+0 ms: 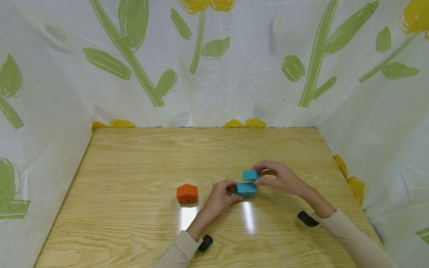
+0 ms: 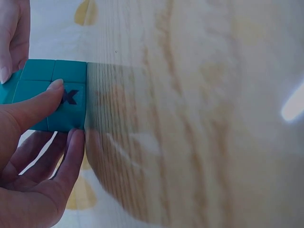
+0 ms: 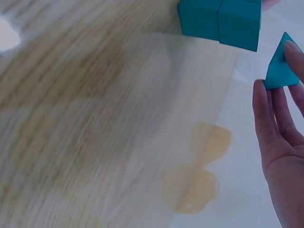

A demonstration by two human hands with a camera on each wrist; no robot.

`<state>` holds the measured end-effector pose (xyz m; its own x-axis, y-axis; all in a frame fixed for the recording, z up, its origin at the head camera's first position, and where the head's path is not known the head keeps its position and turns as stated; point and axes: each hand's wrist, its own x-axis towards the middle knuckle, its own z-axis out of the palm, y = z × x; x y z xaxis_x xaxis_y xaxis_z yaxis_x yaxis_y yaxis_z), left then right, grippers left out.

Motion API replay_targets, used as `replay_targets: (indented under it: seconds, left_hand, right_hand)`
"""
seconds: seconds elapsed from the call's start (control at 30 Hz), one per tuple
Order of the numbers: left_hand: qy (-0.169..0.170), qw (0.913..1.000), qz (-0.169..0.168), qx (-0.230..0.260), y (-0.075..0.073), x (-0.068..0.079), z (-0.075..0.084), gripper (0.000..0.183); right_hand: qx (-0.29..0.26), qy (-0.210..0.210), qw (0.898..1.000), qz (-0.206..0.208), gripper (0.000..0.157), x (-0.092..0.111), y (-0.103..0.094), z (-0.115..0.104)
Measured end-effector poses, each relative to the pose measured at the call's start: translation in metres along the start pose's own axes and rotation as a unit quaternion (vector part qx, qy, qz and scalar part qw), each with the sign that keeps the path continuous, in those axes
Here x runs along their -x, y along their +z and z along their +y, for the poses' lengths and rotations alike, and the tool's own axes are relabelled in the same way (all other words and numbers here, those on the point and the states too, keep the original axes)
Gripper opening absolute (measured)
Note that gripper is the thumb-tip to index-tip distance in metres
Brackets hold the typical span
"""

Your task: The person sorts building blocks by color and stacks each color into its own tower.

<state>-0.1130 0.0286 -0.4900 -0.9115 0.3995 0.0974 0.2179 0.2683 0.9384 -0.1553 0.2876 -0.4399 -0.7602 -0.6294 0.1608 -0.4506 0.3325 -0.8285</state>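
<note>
Teal cube blocks (image 1: 246, 190) stand packed together on the wooden table (image 1: 134, 160), and a black X marks one face in the left wrist view. My left hand (image 1: 219, 197) grips these cubes from the left side, its thumb (image 2: 40, 107) on the marked face and its fingers on the opposite side. Just above the cubes, my right hand (image 1: 279, 178) pinches a teal triangular prism block (image 3: 281, 69) between thumb and fingertips. The prism's triangular end shows in the right wrist view.
To the left of the hands sits a group of orange blocks (image 1: 187, 193) with a peaked roof-shaped top. A white curtain (image 1: 248, 82) with green leaves and yellow flowers surrounds the table's back and sides. Black devices (image 1: 205, 243) are on both wrists.
</note>
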Motion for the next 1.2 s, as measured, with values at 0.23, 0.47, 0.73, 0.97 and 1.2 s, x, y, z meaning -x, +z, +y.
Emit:
replay_targets:
  seconds: [0.23,0.47,0.73,0.97,1.2]
  left_hand:
    - [0.004,1.0000,-0.002,0.003,0.000,0.000,0.000,0.030]
    - [0.008,1.0000,-0.002,0.003,0.001,-0.001,-0.001,0.030]
    - [0.005,1.0000,-0.006,0.000,0.001,0.000,-0.001,0.030]
    - [0.006,1.0000,-0.005,-0.003,0.000,0.000,-0.001,0.029]
    - [0.002,1.0000,-0.004,-0.005,-0.001,0.001,0.002,0.030]
  right_hand:
    - [0.011,-0.028,1.000,-0.007,0.040,0.005,0.008,-0.004]
    - [0.040,-0.050,0.998,-0.017,0.041,0.007,0.015,-0.009]
    - [0.066,-0.042,0.997,-0.019,0.039,0.007,0.022,-0.010]
    - [0.079,-0.028,0.996,-0.023,0.039,0.007,0.024,-0.015]
    - [0.082,-0.025,0.996,-0.024,0.038,0.006,0.024,-0.014]
